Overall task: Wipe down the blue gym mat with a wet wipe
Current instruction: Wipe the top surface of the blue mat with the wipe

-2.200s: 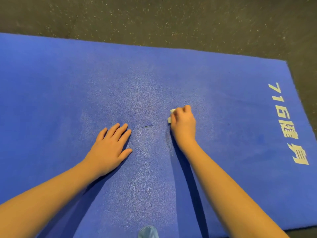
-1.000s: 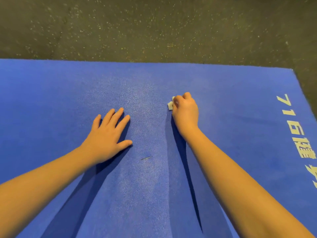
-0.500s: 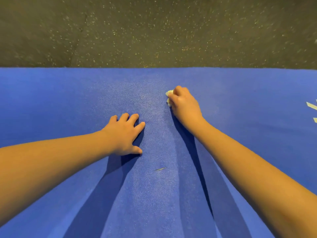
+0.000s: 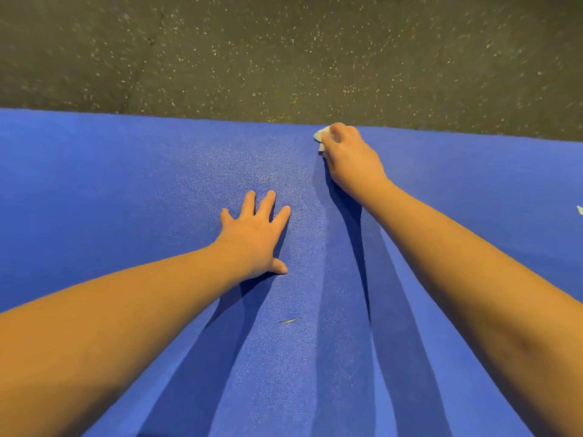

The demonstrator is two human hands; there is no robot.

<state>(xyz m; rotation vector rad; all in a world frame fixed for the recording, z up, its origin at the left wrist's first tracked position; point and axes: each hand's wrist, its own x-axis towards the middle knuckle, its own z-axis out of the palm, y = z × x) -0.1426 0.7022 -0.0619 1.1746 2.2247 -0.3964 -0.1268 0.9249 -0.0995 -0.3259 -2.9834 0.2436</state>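
White wet wipe (image 4: 321, 137) bunched under right hand (image 4: 350, 159), fingers curled round it, pressed on blue gym mat (image 4: 126, 184) right at far edge beside speckled dark floor (image 4: 284, 58). Left hand (image 4: 254, 234) flat, fingers spread, bracing mid-mat. Step: wiping stroke, end of reach. Next likely needs pulling back or shifting sideways onto an unwiped strip. Small dark mark (image 4: 288, 321) near.

The person is showing 2 bare forearms and 2 bare hands. The left forearm (image 4: 126, 310) is running smooth and uncovered to the left hand (image 4: 252, 238), which is showing 4 fingers and 1 thumb. The right forearm (image 4: 473, 279) is likewise running uncovered to the right hand (image 4: 350, 159), and a faint crease is crossing it near the lower right edge.
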